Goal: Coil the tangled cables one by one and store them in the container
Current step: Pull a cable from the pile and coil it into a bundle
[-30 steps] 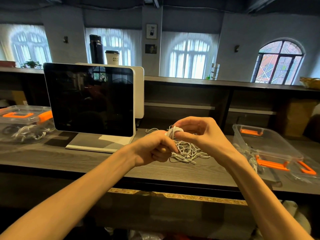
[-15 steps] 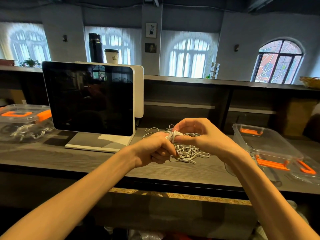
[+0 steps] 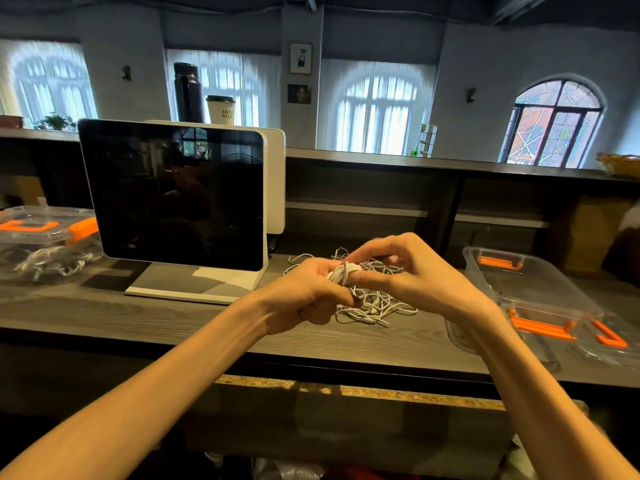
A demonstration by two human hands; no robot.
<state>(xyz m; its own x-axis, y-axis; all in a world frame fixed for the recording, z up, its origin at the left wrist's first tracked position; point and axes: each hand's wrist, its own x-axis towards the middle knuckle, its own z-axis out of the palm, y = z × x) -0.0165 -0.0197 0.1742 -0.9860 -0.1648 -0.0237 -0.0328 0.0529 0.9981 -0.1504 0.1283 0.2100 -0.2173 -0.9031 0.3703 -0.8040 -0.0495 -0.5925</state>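
While the left hand (image 3: pixel 304 296) is gripping the coiled cable (image 3: pixel 343 273) steady, the right hand (image 3: pixel 408 271) fingers are pinching its wrap just above the tangle (image 3: pixel 374 303).

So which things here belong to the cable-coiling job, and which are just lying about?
Part of the job:
- left hand gripping the white coil
- right hand pinching that coil
- tangled cables on the counter
- open clear container on the right

Lying about:
- monitor
- closed container on the left
- paper cup
- black flask
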